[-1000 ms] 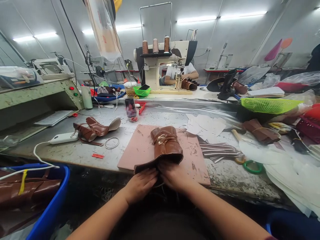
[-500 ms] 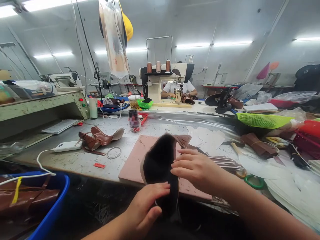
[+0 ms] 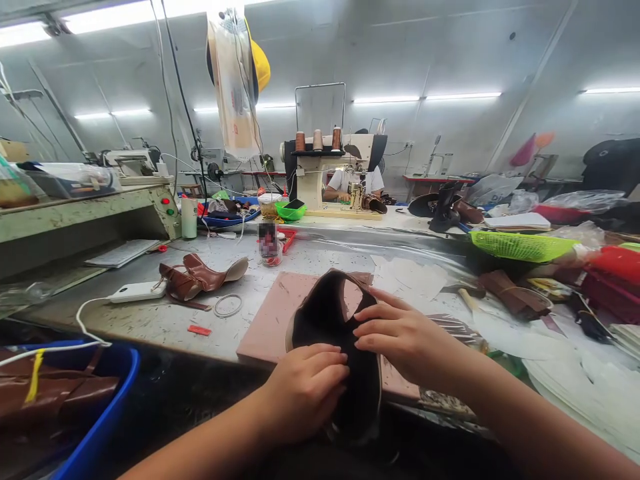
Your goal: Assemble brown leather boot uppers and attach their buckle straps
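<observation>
A shoe upper (image 3: 320, 320) with a black lining lies opened out over the front edge of a pink board (image 3: 267, 310), its lining facing up. My left hand (image 3: 313, 383) is closed on its left lower side, fingers curled over the lining. At its right edge, my right hand (image 3: 400, 333) grips with the fingertips on the lining; the thumb is hidden. Through an opening near the top of the upper, the pink board shows. Left on the table sits a brown leather upper (image 3: 200, 277) with laces.
A blue tub (image 3: 120, 393) of brown leather pieces stands at the lower left. White pattern sheets (image 3: 410, 280), a hammer-like tool (image 3: 470, 303) and a green basket (image 3: 523, 247) lie to the right. A sewing machine (image 3: 313, 180) stands behind, a person beyond it.
My left hand has moved up and curled its fingers onto the lining. The upper has turned and shifted slightly right, and its opening now shows the board. My right hand has moved slightly right.
</observation>
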